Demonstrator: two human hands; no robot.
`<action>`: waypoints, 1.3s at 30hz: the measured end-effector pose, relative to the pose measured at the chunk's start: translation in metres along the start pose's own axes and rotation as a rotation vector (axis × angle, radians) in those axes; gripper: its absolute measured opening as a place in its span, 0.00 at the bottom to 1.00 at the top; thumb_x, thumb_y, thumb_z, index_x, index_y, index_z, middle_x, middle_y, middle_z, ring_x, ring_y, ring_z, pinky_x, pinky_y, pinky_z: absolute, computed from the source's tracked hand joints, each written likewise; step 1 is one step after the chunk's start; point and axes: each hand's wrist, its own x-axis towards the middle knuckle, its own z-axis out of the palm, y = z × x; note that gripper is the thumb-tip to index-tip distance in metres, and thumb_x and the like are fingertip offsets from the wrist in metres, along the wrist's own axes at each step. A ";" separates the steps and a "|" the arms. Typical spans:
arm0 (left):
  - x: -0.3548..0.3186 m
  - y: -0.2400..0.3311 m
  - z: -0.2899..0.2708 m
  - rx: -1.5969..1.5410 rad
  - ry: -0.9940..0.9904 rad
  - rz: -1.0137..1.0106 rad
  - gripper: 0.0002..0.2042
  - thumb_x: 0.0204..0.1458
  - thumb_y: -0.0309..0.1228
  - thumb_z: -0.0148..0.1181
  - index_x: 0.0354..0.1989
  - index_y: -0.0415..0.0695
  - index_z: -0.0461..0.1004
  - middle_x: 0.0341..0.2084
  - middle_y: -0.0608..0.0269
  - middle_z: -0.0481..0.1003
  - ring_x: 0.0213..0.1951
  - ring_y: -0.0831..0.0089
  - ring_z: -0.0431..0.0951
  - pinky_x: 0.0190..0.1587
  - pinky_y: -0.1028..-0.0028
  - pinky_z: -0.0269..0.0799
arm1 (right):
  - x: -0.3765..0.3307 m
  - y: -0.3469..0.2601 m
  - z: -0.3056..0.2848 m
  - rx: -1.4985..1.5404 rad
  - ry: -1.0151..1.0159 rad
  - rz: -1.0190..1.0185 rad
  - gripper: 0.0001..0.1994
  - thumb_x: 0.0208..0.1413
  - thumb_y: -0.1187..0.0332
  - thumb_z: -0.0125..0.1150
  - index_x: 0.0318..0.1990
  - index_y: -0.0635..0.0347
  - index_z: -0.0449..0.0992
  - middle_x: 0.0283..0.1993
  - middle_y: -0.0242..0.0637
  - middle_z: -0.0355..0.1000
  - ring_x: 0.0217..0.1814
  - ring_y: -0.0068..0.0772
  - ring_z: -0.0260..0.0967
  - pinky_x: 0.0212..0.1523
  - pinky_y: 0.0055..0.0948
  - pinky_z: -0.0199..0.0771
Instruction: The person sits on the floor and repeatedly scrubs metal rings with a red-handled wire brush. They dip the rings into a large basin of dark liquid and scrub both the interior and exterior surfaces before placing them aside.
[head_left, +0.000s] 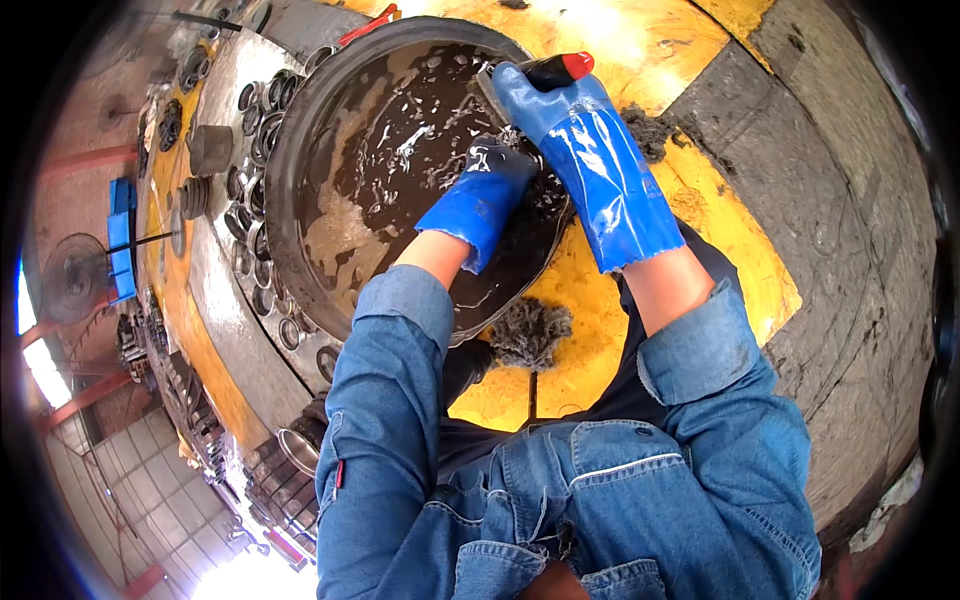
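Both my hands wear blue rubber gloves over the right side of a large round dark basin [283,200] of murky brown-black liquid [400,130]. My left hand [495,175] is closed low over the liquid; what its fingers grip is hidden. My right hand [565,110], just above and to the right of it, is closed around a black handle with a red end [560,70]. The handle's other end is hidden. A greyish curved edge [490,95] shows beside the right glove; I cannot tell what it belongs to.
Several metal rings [262,135] line the basin's left side. A grey wad of fibres [530,332] lies on the yellow floor [690,200] near my legs, and another dark clump [648,132] sits right of my glove. A metal cup-like part [300,445] stands at lower left.
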 end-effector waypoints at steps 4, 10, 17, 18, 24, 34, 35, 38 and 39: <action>0.000 -0.005 -0.003 -0.064 0.022 -0.058 0.08 0.63 0.30 0.60 0.47 0.45 0.81 0.45 0.53 0.84 0.48 0.60 0.85 0.50 0.62 0.81 | 0.000 -0.004 -0.003 0.011 -0.005 -0.001 0.25 0.57 0.45 0.64 0.43 0.60 0.86 0.42 0.51 0.83 0.47 0.53 0.82 0.51 0.44 0.81; 0.010 -0.006 -0.006 -0.159 0.019 -0.110 0.08 0.63 0.30 0.61 0.47 0.44 0.81 0.44 0.54 0.84 0.47 0.62 0.85 0.49 0.64 0.81 | -0.005 0.005 -0.014 0.000 0.018 0.030 0.25 0.57 0.44 0.64 0.43 0.60 0.86 0.42 0.51 0.83 0.47 0.54 0.82 0.51 0.44 0.80; -0.003 -0.024 -0.019 -0.399 0.036 -0.342 0.08 0.62 0.30 0.62 0.47 0.43 0.81 0.43 0.55 0.84 0.46 0.63 0.85 0.48 0.65 0.81 | -0.009 0.001 -0.017 0.025 0.009 0.036 0.25 0.57 0.44 0.63 0.42 0.59 0.86 0.42 0.51 0.83 0.47 0.55 0.81 0.51 0.45 0.80; -0.006 -0.029 -0.022 -0.454 0.047 -0.375 0.08 0.62 0.30 0.62 0.47 0.43 0.81 0.43 0.55 0.84 0.46 0.64 0.85 0.48 0.65 0.81 | -0.010 0.001 -0.017 0.027 0.011 0.042 0.25 0.57 0.44 0.63 0.42 0.59 0.86 0.42 0.51 0.83 0.47 0.55 0.81 0.51 0.45 0.80; -0.058 -0.059 -0.031 -0.951 0.087 -0.545 0.09 0.62 0.31 0.63 0.48 0.43 0.81 0.42 0.56 0.84 0.45 0.65 0.85 0.46 0.66 0.81 | -0.012 0.001 -0.021 0.033 -0.008 0.066 0.25 0.57 0.44 0.63 0.42 0.59 0.86 0.42 0.51 0.83 0.47 0.55 0.81 0.51 0.45 0.80; -0.199 -0.068 0.003 -1.830 0.253 -0.713 0.10 0.62 0.32 0.65 0.48 0.42 0.81 0.41 0.57 0.84 0.43 0.67 0.85 0.45 0.68 0.81 | -0.020 -0.028 0.013 -0.083 -0.291 0.088 0.25 0.57 0.43 0.63 0.42 0.59 0.86 0.42 0.51 0.83 0.47 0.56 0.81 0.51 0.46 0.80; -0.208 -0.065 0.009 -1.868 0.267 -0.718 0.10 0.62 0.32 0.65 0.48 0.42 0.81 0.41 0.57 0.84 0.43 0.68 0.85 0.45 0.69 0.81 | -0.025 -0.028 0.019 -0.147 -0.337 0.107 0.26 0.56 0.42 0.61 0.43 0.58 0.86 0.42 0.51 0.83 0.47 0.56 0.81 0.52 0.46 0.80; -0.226 -0.055 0.022 -1.939 0.306 -0.726 0.10 0.62 0.32 0.66 0.48 0.41 0.81 0.41 0.58 0.84 0.42 0.68 0.85 0.44 0.69 0.82 | -0.030 -0.014 0.046 -0.201 -0.479 0.067 0.29 0.55 0.42 0.64 0.49 0.61 0.83 0.43 0.53 0.83 0.47 0.53 0.81 0.51 0.43 0.79; -0.233 -0.052 0.027 -1.958 0.321 -0.734 0.10 0.62 0.32 0.66 0.48 0.41 0.81 0.41 0.58 0.84 0.42 0.69 0.85 0.44 0.69 0.82 | -0.036 -0.012 0.053 -0.217 -0.521 0.095 0.28 0.55 0.43 0.63 0.48 0.59 0.84 0.45 0.52 0.83 0.49 0.54 0.81 0.52 0.44 0.80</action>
